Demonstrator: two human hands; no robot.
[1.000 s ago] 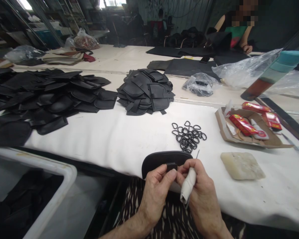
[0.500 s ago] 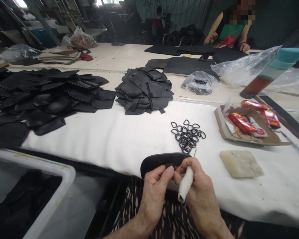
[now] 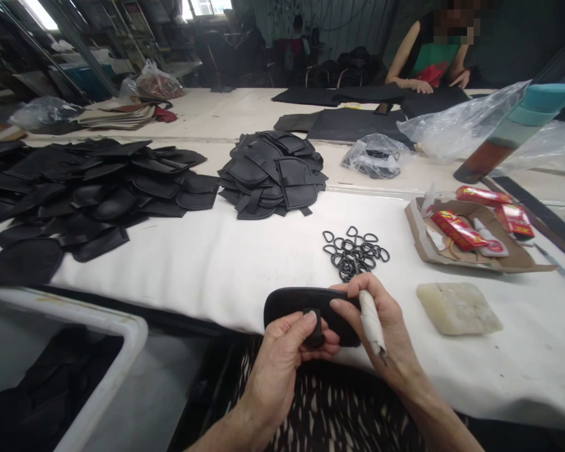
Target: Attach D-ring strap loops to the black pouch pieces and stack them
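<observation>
A black leather piece (image 3: 282, 301) with a rounded end is held at the table's front edge, above my lap. My left hand (image 3: 287, 351) is closed on it, thumb pressing a short black strap (image 3: 317, 333) that stands up from its face. At the right end of the piece, my right hand (image 3: 381, 320) pinches its edge between thumb and fingers. Tucked in that same hand is an awl (image 3: 371, 323) with a white wrapped handle; its tip is hidden. Just beyond the right fingers lies a heap of black metal D-rings (image 3: 353, 254).
Black leather pieces lie in a wide pile (image 3: 98, 188) at left and a smaller stack (image 3: 275, 172). At right are a wax-like block (image 3: 459, 307), a cardboard tray (image 3: 419, 238) with red boxes, and a bottle (image 3: 513, 132). A white bin (image 3: 136, 333) stands lower left. A co-worker (image 3: 428, 63) stands across the table.
My right hand has moved up and right, from beside my left fingers to the piece's right edge. The strap now shows more under my left thumb. The co-worker's hands have lowered onto the black sheets.
</observation>
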